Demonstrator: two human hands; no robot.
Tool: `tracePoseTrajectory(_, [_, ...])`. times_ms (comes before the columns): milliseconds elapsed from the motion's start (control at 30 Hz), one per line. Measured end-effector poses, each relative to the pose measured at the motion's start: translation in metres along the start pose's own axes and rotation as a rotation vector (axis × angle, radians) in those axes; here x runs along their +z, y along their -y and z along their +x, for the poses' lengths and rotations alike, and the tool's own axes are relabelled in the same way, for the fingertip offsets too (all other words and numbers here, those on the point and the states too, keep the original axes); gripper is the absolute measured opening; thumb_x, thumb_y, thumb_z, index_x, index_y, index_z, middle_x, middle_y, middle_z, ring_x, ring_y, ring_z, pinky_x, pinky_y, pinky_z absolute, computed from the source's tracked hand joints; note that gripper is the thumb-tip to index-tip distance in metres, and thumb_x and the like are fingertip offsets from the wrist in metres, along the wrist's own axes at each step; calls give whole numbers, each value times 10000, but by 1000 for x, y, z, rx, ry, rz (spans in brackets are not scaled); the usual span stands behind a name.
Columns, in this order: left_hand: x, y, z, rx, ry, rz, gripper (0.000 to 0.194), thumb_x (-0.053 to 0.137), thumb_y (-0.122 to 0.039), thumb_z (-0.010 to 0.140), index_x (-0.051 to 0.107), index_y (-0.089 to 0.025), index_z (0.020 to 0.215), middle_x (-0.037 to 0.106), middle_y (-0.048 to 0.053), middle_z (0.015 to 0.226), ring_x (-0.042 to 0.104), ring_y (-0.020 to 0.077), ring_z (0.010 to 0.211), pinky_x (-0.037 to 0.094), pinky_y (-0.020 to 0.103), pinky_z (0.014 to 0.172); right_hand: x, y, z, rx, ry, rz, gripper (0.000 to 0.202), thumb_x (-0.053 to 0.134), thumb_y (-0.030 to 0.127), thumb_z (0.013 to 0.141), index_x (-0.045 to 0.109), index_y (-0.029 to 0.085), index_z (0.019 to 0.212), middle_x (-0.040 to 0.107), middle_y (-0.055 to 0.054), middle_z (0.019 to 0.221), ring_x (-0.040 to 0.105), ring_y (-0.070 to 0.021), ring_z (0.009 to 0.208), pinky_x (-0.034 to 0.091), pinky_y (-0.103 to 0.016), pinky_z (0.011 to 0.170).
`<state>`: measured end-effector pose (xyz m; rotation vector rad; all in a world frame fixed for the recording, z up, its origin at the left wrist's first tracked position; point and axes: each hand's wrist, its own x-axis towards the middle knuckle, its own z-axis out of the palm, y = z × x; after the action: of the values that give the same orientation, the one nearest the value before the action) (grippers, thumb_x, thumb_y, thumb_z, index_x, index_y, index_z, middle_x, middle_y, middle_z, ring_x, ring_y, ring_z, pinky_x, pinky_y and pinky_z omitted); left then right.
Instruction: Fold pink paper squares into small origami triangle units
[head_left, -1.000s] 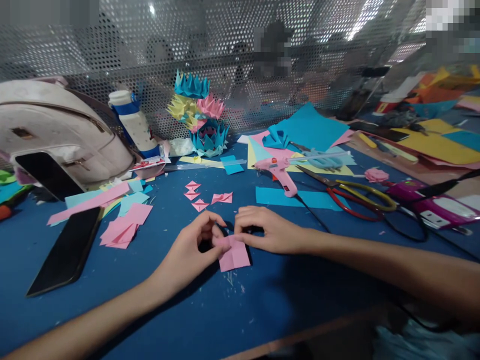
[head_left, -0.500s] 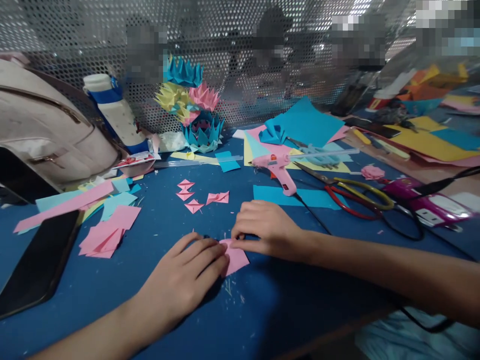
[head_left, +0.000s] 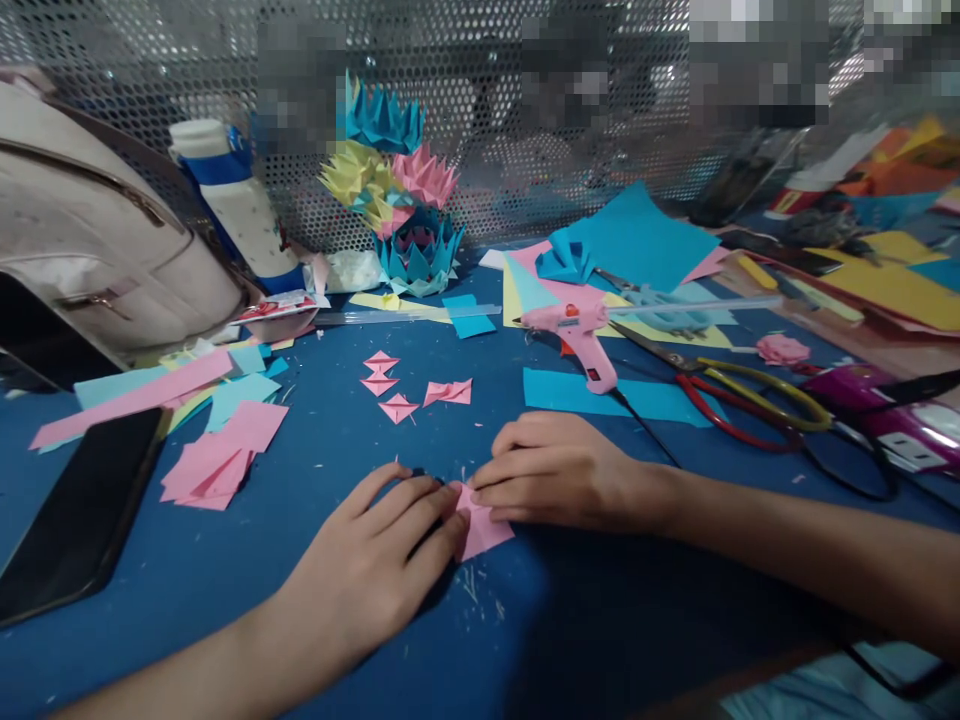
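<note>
A small pink paper square (head_left: 482,533) lies on the blue table, partly covered by my fingers. My left hand (head_left: 390,545) presses its left side, fingers bent together over the paper. From the right, my right hand (head_left: 559,470) grips its upper edge with curled fingers; the thumb is mostly hidden. Just beyond them sit several small folded pink pieces (head_left: 398,407) and a creased pink strip (head_left: 448,392). To the left is a pile of pink paper squares (head_left: 210,470).
A pink glue gun (head_left: 581,335) lies on blue paper, near red-and-yellow-handled scissors (head_left: 735,390). A black phone (head_left: 82,510) is at left. Folded paper flowers (head_left: 420,250) and a bottle (head_left: 232,210) stand against the perforated metal panel (head_left: 480,120). A purple power strip (head_left: 892,410) sits at right.
My right hand has shifted its fingers lower over the paper's upper edge, covering more of it. My left hand stays on the paper's left side. The view has turned slightly left.
</note>
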<state>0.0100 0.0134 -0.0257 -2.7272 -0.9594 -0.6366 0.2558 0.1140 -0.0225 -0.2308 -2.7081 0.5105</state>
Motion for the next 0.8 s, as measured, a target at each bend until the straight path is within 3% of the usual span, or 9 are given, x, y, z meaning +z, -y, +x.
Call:
tracePoseTrajectory(167, [-1,1,-1,4,6,-8,334,369,-134,1059,689,-115,1153,710,88,1185,622,234,1074,376,415,1030,1,-3,1,23,39,29,327,400,338,1067,701,220,1113,737,-27,1048,635,-132,936,442,-303,766])
tracePoseTrajectory(400, [-3,0,0,3,-17,-13,347,354,-123,1056,694,-122,1125,722,74,1108,620,221,1027,382,404,1020,-1,-1,4,-115,-27,-122,280,421,267,1065,694,204,1067,738,-15,1067,617,-134,929,392,-310,728])
tracePoseTrajectory(800, [0,-1,2,-1,16,-20,348,339,-136,1066,668,-119,1178,698,63,1030,597,212,990,352,417,1042,4,-1,6,-156,-69,-140,281,422,264,1065,683,179,1004,736,3,1053,581,-126,868,378,-304,711])
